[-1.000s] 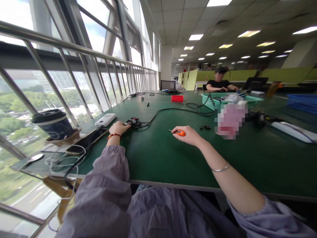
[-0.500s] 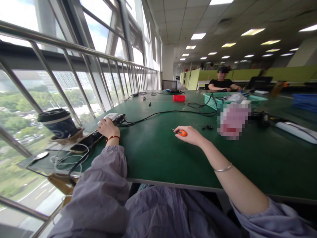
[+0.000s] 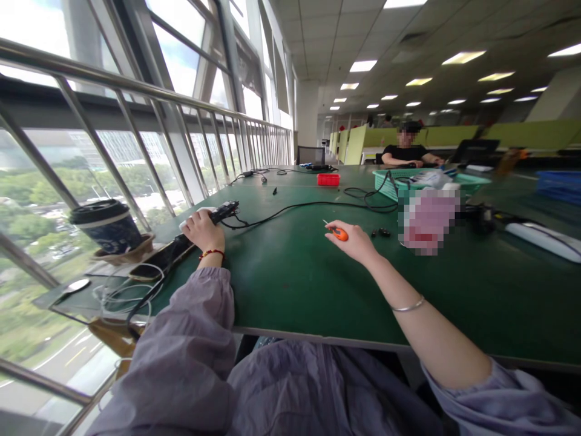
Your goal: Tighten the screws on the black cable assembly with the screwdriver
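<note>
My left hand (image 3: 205,231) is closed round the near end of a black elongated device (image 3: 225,211); its far end sticks out past my fingers and trails a black cable (image 3: 281,209). What the device is exactly cannot be made out. A white power bank lies at that spot, mostly covered by the hand. In my right hand (image 3: 356,243) is a small screwdriver (image 3: 338,234) with an orange handle, its thin shaft pointing away and to the left, held apart from the device. Several small black parts (image 3: 381,232) lie on the green table (image 3: 290,284) right of it.
At left, a paper cup (image 3: 106,227) stands in a brown holder near a phone (image 3: 145,272) and a coiled white cable (image 3: 120,290). A red box (image 3: 328,180), a green basket (image 3: 385,185) and a pixelated pink item (image 3: 429,221) are farther off. A person (image 3: 406,151) sits across the table.
My left hand first shifted left with the black device, turning it, then slightly right, so the device now shows lengthwise. The screwdriver in my right hand has risen and tilted a little.
</note>
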`<action>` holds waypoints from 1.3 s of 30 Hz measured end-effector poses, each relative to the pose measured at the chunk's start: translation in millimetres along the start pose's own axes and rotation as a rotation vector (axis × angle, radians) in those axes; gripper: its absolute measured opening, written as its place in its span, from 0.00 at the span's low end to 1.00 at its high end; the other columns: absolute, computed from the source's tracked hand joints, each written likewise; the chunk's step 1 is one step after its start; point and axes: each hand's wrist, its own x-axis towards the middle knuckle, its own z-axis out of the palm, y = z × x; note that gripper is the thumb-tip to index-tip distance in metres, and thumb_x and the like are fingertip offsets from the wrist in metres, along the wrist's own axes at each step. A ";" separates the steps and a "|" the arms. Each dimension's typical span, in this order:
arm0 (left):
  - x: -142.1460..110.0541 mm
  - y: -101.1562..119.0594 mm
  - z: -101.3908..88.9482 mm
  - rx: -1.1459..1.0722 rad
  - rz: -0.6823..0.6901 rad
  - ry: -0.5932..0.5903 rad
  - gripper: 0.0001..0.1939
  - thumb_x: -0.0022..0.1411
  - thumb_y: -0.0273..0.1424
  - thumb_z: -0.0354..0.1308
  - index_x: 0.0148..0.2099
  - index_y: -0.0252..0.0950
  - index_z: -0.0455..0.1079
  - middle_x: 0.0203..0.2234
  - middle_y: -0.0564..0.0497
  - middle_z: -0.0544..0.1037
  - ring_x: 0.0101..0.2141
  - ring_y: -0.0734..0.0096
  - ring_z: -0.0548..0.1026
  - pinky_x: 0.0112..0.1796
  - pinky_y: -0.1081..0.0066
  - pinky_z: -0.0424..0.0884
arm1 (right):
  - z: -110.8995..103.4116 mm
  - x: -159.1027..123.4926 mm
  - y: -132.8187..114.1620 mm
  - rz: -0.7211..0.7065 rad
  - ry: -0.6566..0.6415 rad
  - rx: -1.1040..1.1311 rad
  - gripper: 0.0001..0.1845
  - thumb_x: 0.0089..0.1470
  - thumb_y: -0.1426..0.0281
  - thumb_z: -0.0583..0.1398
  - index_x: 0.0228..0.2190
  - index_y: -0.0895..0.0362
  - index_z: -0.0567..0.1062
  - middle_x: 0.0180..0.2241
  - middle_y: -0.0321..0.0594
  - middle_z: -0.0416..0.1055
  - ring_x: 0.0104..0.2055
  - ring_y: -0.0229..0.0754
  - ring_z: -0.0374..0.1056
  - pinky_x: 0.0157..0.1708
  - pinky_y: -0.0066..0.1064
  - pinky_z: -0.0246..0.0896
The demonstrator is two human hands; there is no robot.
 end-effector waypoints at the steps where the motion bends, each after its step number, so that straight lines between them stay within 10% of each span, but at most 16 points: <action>1: -0.8 4.8 -1.2 -0.027 0.074 0.001 0.15 0.60 0.25 0.48 0.48 0.35 0.67 0.45 0.42 0.72 0.48 0.51 0.67 0.47 0.57 0.59 | 0.4 1.0 2.2 0.009 0.036 0.000 0.14 0.52 0.59 0.58 0.41 0.47 0.74 0.36 0.37 0.76 0.34 0.45 0.72 0.29 0.32 0.61; 10: -56.9 103.7 -10.2 -0.364 1.050 -0.309 0.14 0.63 0.31 0.53 0.50 0.35 0.68 0.44 0.45 0.75 0.45 0.60 0.71 0.46 0.63 0.63 | -0.8 6.5 18.2 0.150 0.292 0.073 0.14 0.51 0.67 0.57 0.42 0.52 0.69 0.37 0.40 0.75 0.38 0.45 0.71 0.35 0.33 0.62; 15: -94.1 145.5 -10.1 -0.458 1.233 -0.416 0.19 0.64 0.36 0.55 0.56 0.35 0.63 0.43 0.46 0.77 0.44 0.65 0.74 0.50 0.65 0.63 | -6.0 6.6 24.1 0.232 0.298 0.032 0.12 0.51 0.66 0.56 0.40 0.52 0.71 0.35 0.40 0.74 0.37 0.46 0.70 0.34 0.33 0.62; 22: -78.6 129.1 7.2 -0.236 0.897 -0.372 0.19 0.65 0.32 0.52 0.58 0.35 0.64 0.56 0.43 0.69 0.56 0.59 0.65 0.60 0.57 0.50 | -4.6 6.9 29.3 0.276 0.125 -0.013 0.12 0.50 0.66 0.58 0.39 0.51 0.72 0.38 0.40 0.74 0.38 0.46 0.69 0.33 0.32 0.60; 31: -10.9 17.2 18.1 0.133 -0.042 -0.513 0.27 0.65 0.33 0.47 0.61 0.21 0.59 0.58 0.28 0.63 0.57 0.46 0.63 0.53 0.58 0.61 | 4.1 7.8 29.4 0.252 0.035 -0.028 0.12 0.50 0.66 0.59 0.40 0.52 0.71 0.37 0.40 0.74 0.38 0.44 0.69 0.35 0.31 0.61; 39: -0.8 2.2 36.8 0.086 0.220 -0.657 0.26 0.66 0.27 0.40 0.63 0.21 0.56 0.58 0.33 0.65 0.59 0.54 0.63 0.57 0.63 0.60 | 4.9 7.6 32.6 0.213 -0.012 -0.058 0.13 0.50 0.68 0.58 0.41 0.52 0.70 0.39 0.41 0.74 0.41 0.46 0.69 0.37 0.32 0.62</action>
